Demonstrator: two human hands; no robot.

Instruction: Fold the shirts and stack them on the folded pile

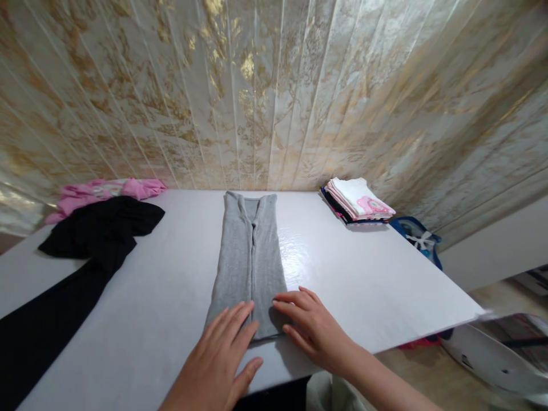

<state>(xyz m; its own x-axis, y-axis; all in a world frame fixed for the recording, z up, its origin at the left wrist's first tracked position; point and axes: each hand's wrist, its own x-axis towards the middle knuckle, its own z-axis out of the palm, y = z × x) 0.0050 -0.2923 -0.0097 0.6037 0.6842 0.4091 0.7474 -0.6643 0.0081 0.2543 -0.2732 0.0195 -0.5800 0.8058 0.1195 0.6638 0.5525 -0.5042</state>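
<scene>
A grey zip-front garment (233,257) lies folded into a long, narrow shape on the white table (180,297), its collar toward the wall. My left hand (218,354) rests over its lower left part with the fingers extended and slightly spread. At the lower right corner, my right hand (310,325) touches the cloth with its fingertips, fingers apart. Neither hand grips anything. The garment's lower left corner is hidden under my left hand.
To the left, black clothing (103,228) lies crumpled, with pink clothing (103,194) behind it. A stack of folded clothes (359,200) stands at the back right. A blue-edged bag (419,237) sits beyond the table's right edge. A gold-patterned curtain (257,91) hangs behind.
</scene>
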